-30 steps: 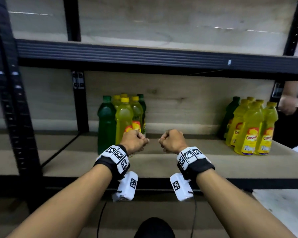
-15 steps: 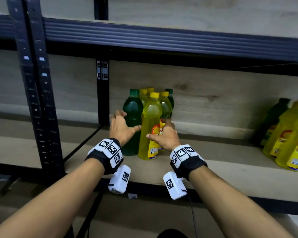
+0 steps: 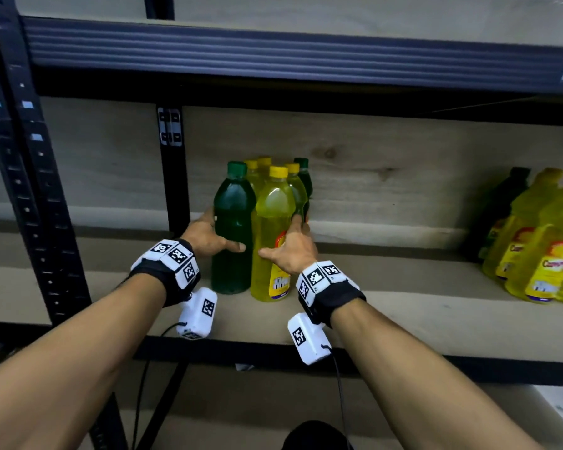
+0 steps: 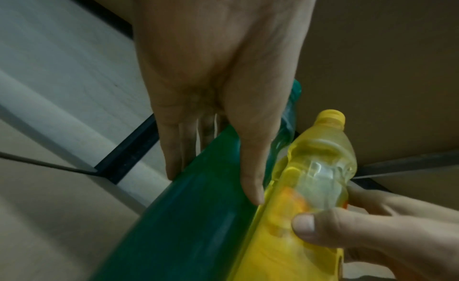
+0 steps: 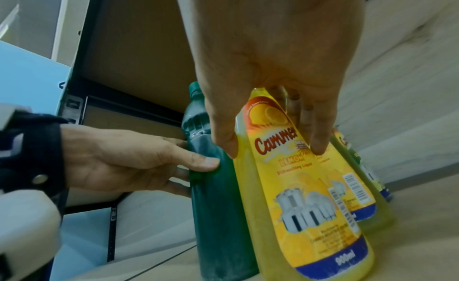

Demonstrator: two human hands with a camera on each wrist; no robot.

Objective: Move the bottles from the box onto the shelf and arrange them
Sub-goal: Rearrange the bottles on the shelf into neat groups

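A cluster of bottles stands on the wooden shelf (image 3: 403, 313). At its front are a dark green bottle (image 3: 233, 222) and a yellow lemon dish-liquid bottle (image 3: 272, 216), both upright and side by side. My left hand (image 3: 215, 235) grips the green bottle (image 4: 198, 216), thumb across its front and fingers along its left side. My right hand (image 3: 290, 245) holds the yellow bottle (image 5: 298, 206), thumb on the label and fingers round its right side. Several more yellow bottles and one green one (image 3: 301, 177) stand behind, partly hidden.
A second group of yellow bottles with a dark one (image 3: 540, 248) stands at the right end of the shelf. A black upright (image 3: 173, 170) rises just left of the cluster, and the upper shelf beam (image 3: 306, 53) hangs overhead. Bare board lies between the two groups.
A second ago both hands were closed fists in front of the shelf. They opened, reached forward and took hold of the two front bottles; the view shifted left and closer.
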